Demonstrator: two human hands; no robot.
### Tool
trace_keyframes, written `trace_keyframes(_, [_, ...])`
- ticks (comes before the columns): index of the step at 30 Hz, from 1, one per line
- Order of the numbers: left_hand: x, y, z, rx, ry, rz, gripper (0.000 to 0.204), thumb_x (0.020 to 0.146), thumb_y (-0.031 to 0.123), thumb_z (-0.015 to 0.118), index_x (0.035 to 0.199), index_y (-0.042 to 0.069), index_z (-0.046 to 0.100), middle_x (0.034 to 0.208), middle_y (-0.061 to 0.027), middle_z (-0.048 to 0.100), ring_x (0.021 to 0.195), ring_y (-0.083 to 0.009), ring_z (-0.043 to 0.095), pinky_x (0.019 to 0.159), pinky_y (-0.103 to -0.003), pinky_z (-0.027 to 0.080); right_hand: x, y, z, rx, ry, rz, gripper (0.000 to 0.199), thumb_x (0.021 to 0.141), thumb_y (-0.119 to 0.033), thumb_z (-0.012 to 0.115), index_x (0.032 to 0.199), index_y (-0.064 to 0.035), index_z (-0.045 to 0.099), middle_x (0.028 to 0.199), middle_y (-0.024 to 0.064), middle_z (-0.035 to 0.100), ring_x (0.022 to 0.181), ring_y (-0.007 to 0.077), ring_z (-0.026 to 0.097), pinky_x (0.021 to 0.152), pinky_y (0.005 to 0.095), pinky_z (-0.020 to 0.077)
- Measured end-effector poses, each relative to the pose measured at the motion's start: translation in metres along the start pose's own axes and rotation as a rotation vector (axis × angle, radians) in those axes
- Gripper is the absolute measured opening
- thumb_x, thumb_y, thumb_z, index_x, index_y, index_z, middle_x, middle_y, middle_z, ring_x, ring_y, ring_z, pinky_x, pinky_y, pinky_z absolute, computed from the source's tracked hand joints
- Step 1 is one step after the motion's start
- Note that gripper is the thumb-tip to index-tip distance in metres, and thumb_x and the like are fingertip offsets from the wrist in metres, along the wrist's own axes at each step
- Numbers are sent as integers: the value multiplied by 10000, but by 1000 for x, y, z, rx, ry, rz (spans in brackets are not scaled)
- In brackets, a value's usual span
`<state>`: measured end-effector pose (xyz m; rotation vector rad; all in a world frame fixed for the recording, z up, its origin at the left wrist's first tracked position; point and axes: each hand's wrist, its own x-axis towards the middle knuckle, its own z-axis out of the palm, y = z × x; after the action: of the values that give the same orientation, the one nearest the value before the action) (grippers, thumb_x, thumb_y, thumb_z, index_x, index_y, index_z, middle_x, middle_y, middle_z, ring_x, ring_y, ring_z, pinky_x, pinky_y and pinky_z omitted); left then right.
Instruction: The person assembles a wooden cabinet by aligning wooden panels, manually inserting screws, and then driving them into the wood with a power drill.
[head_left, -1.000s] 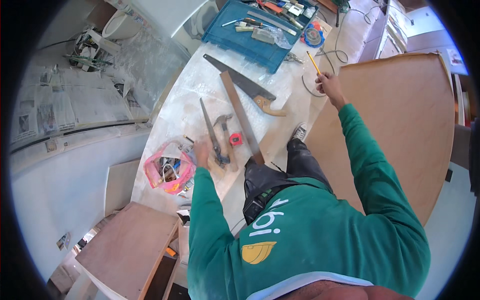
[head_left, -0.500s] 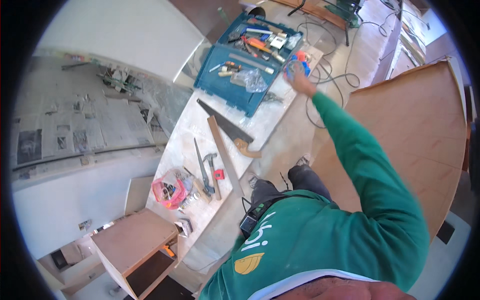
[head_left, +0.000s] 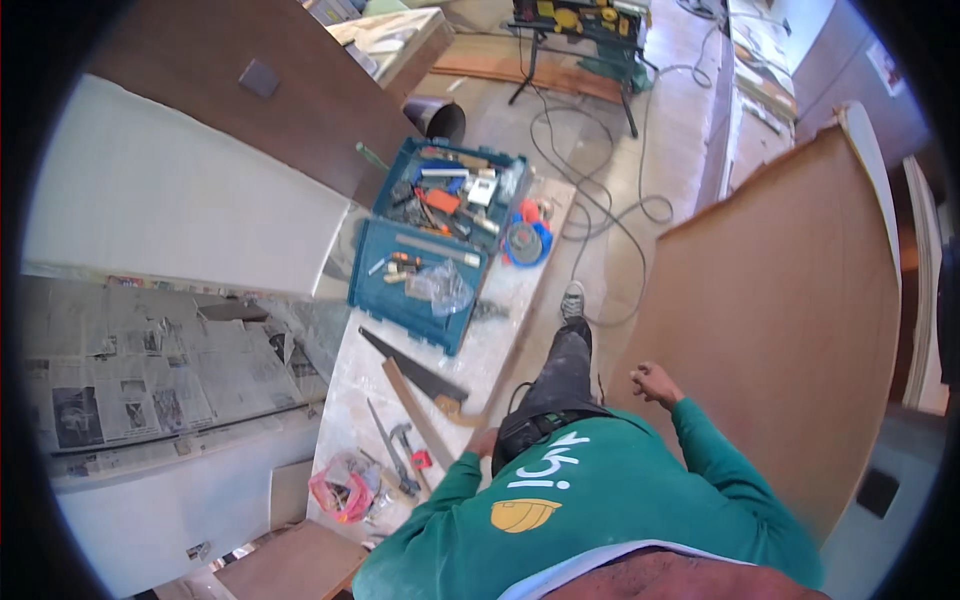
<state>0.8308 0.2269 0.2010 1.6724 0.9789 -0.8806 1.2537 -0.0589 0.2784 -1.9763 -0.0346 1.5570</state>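
Left hand (head_left: 486, 441) beside handsaw (head_left: 420, 372), grip unclear; right hand (head_left: 655, 383) loosely curled, empty, near board (head_left: 790, 330)

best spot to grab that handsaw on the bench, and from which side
Take the handsaw by its tan wooden handle, the end nearest the left hand. Probably come from above on the person's side: the dark blade runs away toward the blue tool case and lies flat.
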Motion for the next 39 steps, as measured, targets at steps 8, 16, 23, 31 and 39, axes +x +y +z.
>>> trace_keyframes(8, [151, 218, -234, 61, 376, 617, 376, 985, 360, 637, 1087, 10, 728, 894, -190, 734, 808, -315, 735, 719, -435, 577, 58, -106, -126, 73, 284, -155, 566, 1001, -282, 626, 1446, 46, 506, 1090, 142, 689, 778, 199, 702, 589, 322, 526])
trace_keyframes(16, [166, 438, -316, 134, 313, 776, 487, 899, 274, 731, 1317, 42, 635, 949, -177, 737, 852, -303, 718, 742, -404, 554, 124, -169, -199, 153, 254, -96, 403, 1018, -251, 616, 1330, 4, 606, 935, 89, 681, 761, 157, 681, 572, 317, 512])
trace_keyframes(23, [210, 465, -325, 367, 263, 735, 529, 878, 349, 750, 1299, 48, 641, 1069, -217, 718, 999, -398, 694, 877, -472, 543, 215, -176, -243, -182, 342, -237, 332, 979, -222, 620, 1083, 63, 756, 1014, 173, 776, 879, 290, 731, 843, 396, 576])
trace_keyframes(31, [217, 540, -356, 178, 406, 270, 504, 891, 385, 731, 1269, 58, 671, 1199, -257, 715, 1119, -456, 671, 972, -502, 524, 317, -283, -395, 211, 182, -116, 217, 961, -184, 607, 835, -20, 674, 681, 75, 618, 574, 172, 596, 439, 347, 436])
trace_keyframes(39, [269, 507, -332, 80, 391, 416, 518, 1013, 458, 574, 1360, 73, 578, 1272, -278, 678, 1185, -462, 642, 983, -509, 510, 364, -336, -447, 192, 81, -78, 274, 988, -231, 586, 1160, -28, 649, 914, 85, 690, 714, 190, 656, 566, 358, 503])
